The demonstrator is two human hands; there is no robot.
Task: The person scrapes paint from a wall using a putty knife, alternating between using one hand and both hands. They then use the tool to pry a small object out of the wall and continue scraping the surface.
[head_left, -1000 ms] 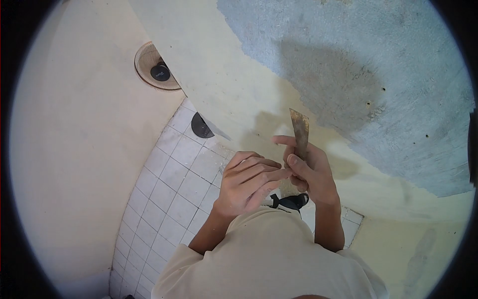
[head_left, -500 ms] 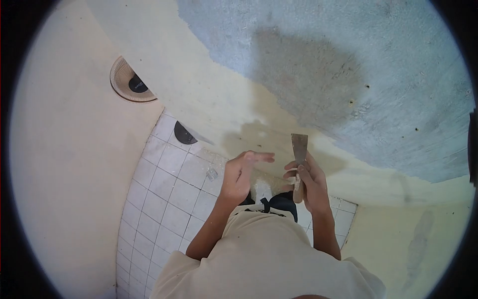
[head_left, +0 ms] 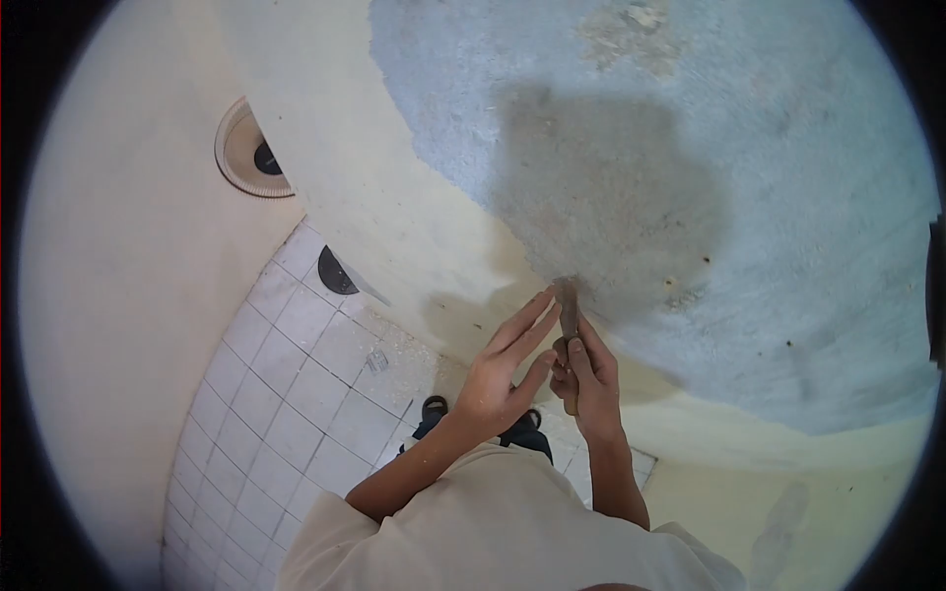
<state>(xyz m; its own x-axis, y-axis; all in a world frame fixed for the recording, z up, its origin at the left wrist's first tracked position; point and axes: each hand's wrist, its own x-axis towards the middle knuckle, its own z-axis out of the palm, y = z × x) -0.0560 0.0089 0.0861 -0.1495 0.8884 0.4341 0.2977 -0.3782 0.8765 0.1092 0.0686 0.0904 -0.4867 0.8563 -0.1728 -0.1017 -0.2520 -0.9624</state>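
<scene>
My right hand (head_left: 597, 386) is wrapped around the handle of a putty knife (head_left: 569, 317), whose blade points up toward the wall. The blade tip is at the lower edge of the grey-blue scraped patch (head_left: 788, 187), where it borders the cream paint (head_left: 434, 231). My left hand (head_left: 496, 382) has its fingers stretched out, their tips right at the side of the blade near its end. Its thumb reaches toward the knife handle and my right fingers.
A round fan (head_left: 233, 158) shows partly behind the wall's edge at the left, with its dark base (head_left: 335, 273) on the floor. White tiles (head_left: 286, 379) with scattered paint flakes lie below. Small holes (head_left: 670, 283) mark the scraped patch.
The putty knife has gone from being held out in front of me to the wall at the patch's edge. My left hand has moved over to the blade, fingers extended.
</scene>
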